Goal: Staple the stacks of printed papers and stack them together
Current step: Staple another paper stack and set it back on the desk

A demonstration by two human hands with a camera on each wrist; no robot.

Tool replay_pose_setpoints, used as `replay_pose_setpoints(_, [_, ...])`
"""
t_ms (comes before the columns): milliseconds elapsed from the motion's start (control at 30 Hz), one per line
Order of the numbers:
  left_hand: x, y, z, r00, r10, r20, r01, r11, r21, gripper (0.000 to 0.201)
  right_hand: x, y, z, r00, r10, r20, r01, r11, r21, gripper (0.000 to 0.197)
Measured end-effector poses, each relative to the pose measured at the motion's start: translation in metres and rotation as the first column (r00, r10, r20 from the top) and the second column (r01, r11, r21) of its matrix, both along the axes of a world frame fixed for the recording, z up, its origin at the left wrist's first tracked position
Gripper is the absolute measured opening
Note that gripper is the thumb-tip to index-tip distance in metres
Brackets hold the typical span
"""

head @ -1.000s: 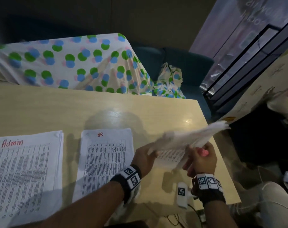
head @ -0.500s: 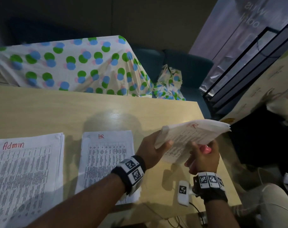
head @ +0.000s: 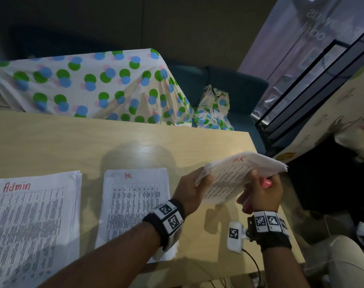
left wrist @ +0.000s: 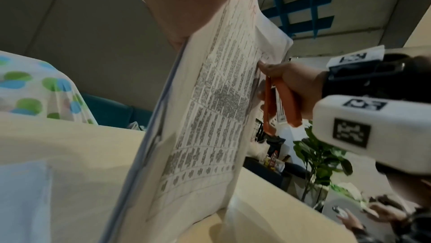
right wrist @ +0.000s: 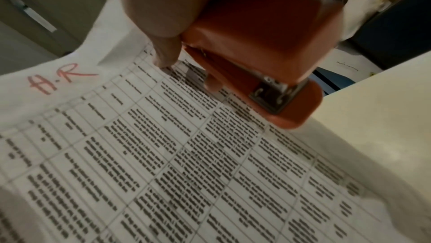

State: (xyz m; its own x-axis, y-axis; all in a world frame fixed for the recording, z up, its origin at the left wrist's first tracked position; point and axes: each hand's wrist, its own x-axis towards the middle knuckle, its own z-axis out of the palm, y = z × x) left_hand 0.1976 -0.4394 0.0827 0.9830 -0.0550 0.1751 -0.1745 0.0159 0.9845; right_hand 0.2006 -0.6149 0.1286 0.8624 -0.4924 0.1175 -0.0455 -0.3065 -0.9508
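I hold a stack of printed papers [head: 237, 175] marked "HR" in red above the table's right end. My left hand [head: 199, 183] grips its left edge, thumb on top. My right hand [head: 258, 183] holds an orange-pink stapler [head: 265, 183] in the palm and touches the stack's right side with its thumb. In the right wrist view the stapler [right wrist: 256, 53] sits over the printed sheet [right wrist: 163, 154], its jaws closed and not around the paper. The left wrist view shows the stack [left wrist: 210, 118] edge-on and the stapler [left wrist: 279, 103]. An "HR" stack [head: 135, 204] and an "Admin" stack [head: 31, 225] lie flat on the table.
The pale wooden table [head: 93, 146] ends just right of my hands. A polka-dot cloth [head: 83, 86] covers something behind it, beside a blue sofa [head: 228, 86]. A black rack [head: 312, 90] stands at the right. A cable [head: 253, 262] hangs at the near edge.
The held stack has turned from edge-on and blurred to face up, so its red "HR" mark shows. My right thumb has come onto the sheet. Both hands stay in about the same place.
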Motion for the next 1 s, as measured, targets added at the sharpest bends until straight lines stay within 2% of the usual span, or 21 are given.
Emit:
replay_pose_setpoints(67, [-0.002,0.002,0.003,1.000,0.004,-0.003,-0.004,1.000,-0.006,0.016,0.001,0.003,0.001,1.000,0.003,0.001,-0.003,1.000,-0.001,0.009])
replay_pose_setpoints(133, [-0.003,0.004,0.007,0.999,0.033,0.022,-0.033,0.999,-0.013,0.034,0.001,0.005,0.003,1.000,0.001,0.005,-0.001,1.000,-0.001,0.015])
replay_pose_setpoints(200, [0.000,0.005,0.008,0.997,0.073,0.027,-0.072,0.997,-0.030,0.043,0.002,0.010,0.010,0.999,0.001,0.040,-0.002,1.000,0.027,0.019])
replay_pose_setpoints(267, [0.003,0.007,0.013,0.992,0.119,0.029,-0.118,0.992,-0.044,0.052,0.007,0.013,0.016,0.996,-0.043,0.083,0.037,0.997,0.072,0.039])
replay_pose_setpoints(333, [0.007,0.014,0.019,0.989,0.145,-0.007,-0.145,0.988,-0.058,0.050,0.016,0.015,0.023,0.982,-0.116,0.151,0.098,0.988,0.117,0.049])
replay_pose_setpoints(400, [0.009,0.027,0.025,0.985,0.159,-0.070,-0.165,0.981,-0.098,0.047,0.021,0.021,0.032,0.958,-0.183,0.223,0.154,0.978,0.141,0.045])
replay_pose_setpoints(467, [0.011,0.044,0.022,0.973,0.180,-0.147,-0.197,0.974,-0.108,0.054,0.026,0.028,0.043,0.940,-0.217,0.264,0.169,0.967,0.191,0.037])
replay_pose_setpoints(500, [0.011,0.054,0.021,0.965,0.203,-0.165,-0.222,0.969,-0.110,0.056,0.028,0.032,0.049,0.932,-0.216,0.289,0.141,0.955,0.261,0.032])
replay_pose_setpoints(567, [0.009,0.070,0.017,0.955,0.234,-0.182,-0.257,0.959,-0.117,0.054,0.030,0.043,0.064,0.911,-0.164,0.380,-0.006,0.913,0.408,0.020])
replay_pose_setpoints(633, [0.005,0.081,0.013,0.952,0.241,-0.192,-0.260,0.962,-0.083,0.047,0.026,0.067,0.085,0.871,-0.084,0.484,-0.178,0.865,0.470,0.008])
replay_pose_setpoints(700, [-0.001,0.085,0.014,0.949,0.241,-0.201,-0.257,0.965,-0.053,0.036,0.018,0.099,0.103,0.824,0.005,0.567,-0.319,0.830,0.457,0.017])
replay_pose_setpoints(800, [-0.013,0.083,0.023,0.965,0.223,-0.141,-0.229,0.973,-0.032,0.043,0.010,0.139,0.115,0.741,0.134,0.658,-0.473,0.799,0.371,0.018])
replay_pose_setpoints(900, [-0.020,0.082,0.026,0.980,0.183,-0.073,-0.190,0.976,-0.110,0.019,0.007,0.169,0.115,0.707,0.221,0.672,-0.519,0.807,0.281,0.016])
replay_pose_setpoints(933, [-0.020,0.083,0.026,0.982,0.178,-0.057,-0.182,0.978,-0.097,0.017,0.005,0.177,0.115,0.707,0.242,0.665,-0.523,0.811,0.261,0.015])
replay_pose_setpoints(1000, [-0.018,0.087,0.019,0.983,0.181,0.014,-0.180,0.983,-0.028,0.031,0.002,0.189,0.115,0.724,0.255,0.640,-0.520,0.812,0.265,0.015])
